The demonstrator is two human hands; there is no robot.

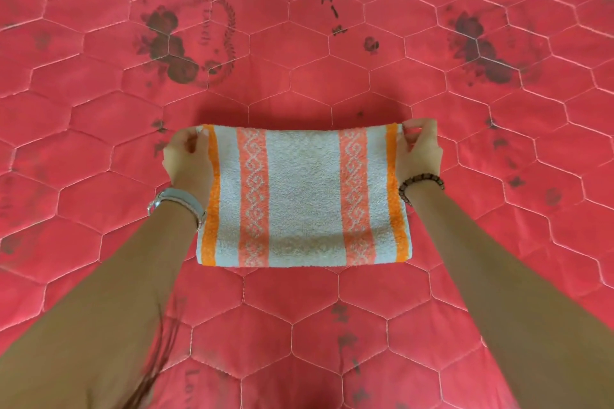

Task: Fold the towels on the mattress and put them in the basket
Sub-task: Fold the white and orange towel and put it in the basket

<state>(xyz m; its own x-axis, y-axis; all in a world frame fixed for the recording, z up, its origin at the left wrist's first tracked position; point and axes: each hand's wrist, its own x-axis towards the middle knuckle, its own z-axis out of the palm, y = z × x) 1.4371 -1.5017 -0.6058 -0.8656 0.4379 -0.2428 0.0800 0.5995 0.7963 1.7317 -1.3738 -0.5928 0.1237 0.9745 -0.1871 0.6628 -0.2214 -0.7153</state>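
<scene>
**Folded towel, held at both far corners**

Item: towel (304, 196), white with orange edge bands and two salmon patterned bands. It lies flat in the centre of the frame on the mattress (299, 43) and is folded to a rectangle. Its long axis runs left to right across the frame. The stripes run crosswise to that, from the lower edge toward the upper edge.

Left hand (187, 156): at the towel's upper left corner, fingers curled and pinching the edge. There is a watch (177, 204) on the wrist.

Right hand (418, 153): at the upper right corner, thumb and fingertips pinching the edge. There is a bead bracelet (421, 183) on the wrist.

Mattress: red, quilted in hexagons, with dark floral prints at upper left and upper right of the frame.
</scene>
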